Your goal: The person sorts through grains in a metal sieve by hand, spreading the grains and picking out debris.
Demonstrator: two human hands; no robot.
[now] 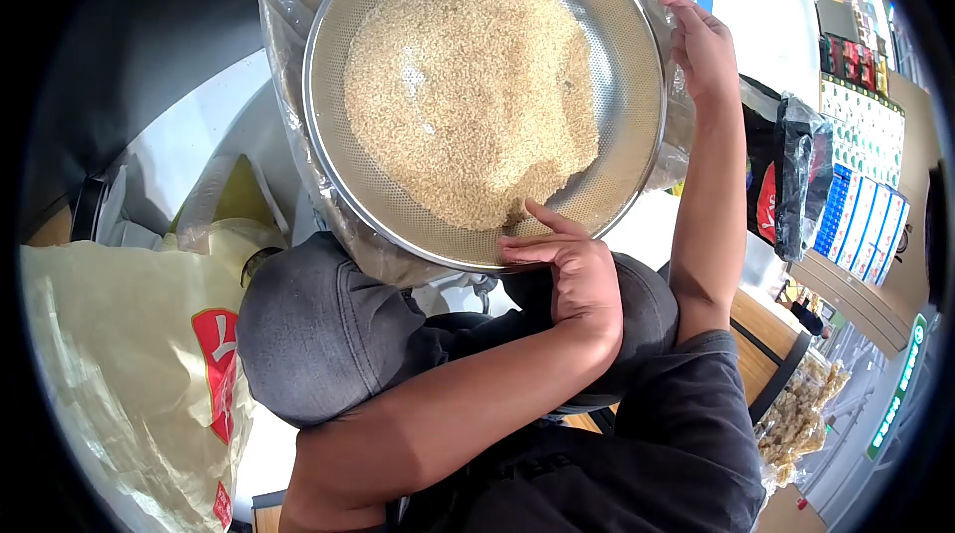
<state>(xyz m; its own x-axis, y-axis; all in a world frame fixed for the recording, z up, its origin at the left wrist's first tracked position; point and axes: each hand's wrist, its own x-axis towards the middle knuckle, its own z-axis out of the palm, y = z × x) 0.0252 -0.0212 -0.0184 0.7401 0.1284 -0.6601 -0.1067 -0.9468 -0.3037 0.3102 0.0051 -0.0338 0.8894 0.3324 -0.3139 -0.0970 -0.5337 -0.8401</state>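
A large round metal sieve [323, 150] holds a heap of small pale-tan grains [458, 86], which look like rice or seeds. It sits over a clear plastic bag [284, 31]. At the near rim is my left hand [575, 269]; one finger reaches over the mesh beside the grains, apart from the others, which rest by the rim. My right hand [706, 51] is raised just outside the right rim, close to the bag's edge, its fingers curled and pinched together. Whatever those fingers hold, if anything, is too small to make out.
My knees [308, 324] are just below the sieve. On the left stands a big cream-coloured sack [129, 324] with red labels. A black plastic bag [796, 175], printed boxes [860, 225] and a bag of brown dried goods [796, 414] are on the right.
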